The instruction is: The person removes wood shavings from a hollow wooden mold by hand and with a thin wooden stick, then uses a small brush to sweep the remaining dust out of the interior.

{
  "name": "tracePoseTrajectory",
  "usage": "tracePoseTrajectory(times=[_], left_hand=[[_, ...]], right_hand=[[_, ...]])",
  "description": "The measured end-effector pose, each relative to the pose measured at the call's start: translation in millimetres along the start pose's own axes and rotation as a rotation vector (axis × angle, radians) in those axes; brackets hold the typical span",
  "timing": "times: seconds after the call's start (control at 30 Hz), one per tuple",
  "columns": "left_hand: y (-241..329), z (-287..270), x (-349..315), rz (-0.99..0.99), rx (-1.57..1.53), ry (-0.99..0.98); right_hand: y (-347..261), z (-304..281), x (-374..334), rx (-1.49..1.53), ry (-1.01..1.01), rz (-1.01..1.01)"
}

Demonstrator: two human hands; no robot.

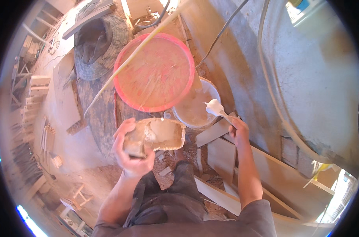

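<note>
My left hand (133, 158) grips a cut-open tan container (169, 132) with a ragged rim, tilted so its inside shows. Whitish residue coats its walls. My right hand (239, 129) closes around the thin handle of a tool with a white-coated end (215, 107); whether it is a brush or a spatula I cannot tell. That white end points left, above the near right rim of a pale bucket (218, 93). A gap separates the tool from the container.
A dusty round tub or lid with a red rim (192, 65) stands beyond my hands, partly over the bucket. A brimmed hat (86, 65) lies at its left. Boards (223, 156) lean at the right. A yellowish hose (138, 49) crosses the red round, and cables hang nearby.
</note>
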State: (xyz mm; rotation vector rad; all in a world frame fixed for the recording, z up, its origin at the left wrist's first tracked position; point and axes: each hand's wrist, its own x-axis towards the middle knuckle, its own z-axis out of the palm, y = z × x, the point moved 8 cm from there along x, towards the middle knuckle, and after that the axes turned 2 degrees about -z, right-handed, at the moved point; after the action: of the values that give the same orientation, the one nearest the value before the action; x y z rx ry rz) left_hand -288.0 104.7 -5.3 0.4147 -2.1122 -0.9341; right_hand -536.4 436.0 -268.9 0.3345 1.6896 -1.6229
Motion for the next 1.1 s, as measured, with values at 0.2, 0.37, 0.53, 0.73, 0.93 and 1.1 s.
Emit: tracePoseTrajectory(times=[0.2, 0.37, 0.53, 0.73, 0.93, 1.1], left_hand=[[8, 24, 2, -0.018, -0.029, 0.005], [19, 41, 3, 0.043, -0.135, 0.039], [38, 32, -3, 0.022, -0.220, 0.092], [23, -34, -21, -0.021, -0.142, 0.130], [-4, -102, -29, -0.029, -0.113, 0.151], [-35, -168, -34, -0.041, -0.067, 0.175]], right_hand=[[-141, -1, -150, -0.039, -0.034, -0.210], [-204, 33, -236, -0.237, -0.127, -0.305], [-171, 98, -242, -0.497, -0.102, -0.285], [-135, 61, -253, -0.254, 0.046, -0.228], [-44, 81, -239, -0.001, 0.052, -0.021], [5, 170, -140, 0.001, -0.059, -0.086]])
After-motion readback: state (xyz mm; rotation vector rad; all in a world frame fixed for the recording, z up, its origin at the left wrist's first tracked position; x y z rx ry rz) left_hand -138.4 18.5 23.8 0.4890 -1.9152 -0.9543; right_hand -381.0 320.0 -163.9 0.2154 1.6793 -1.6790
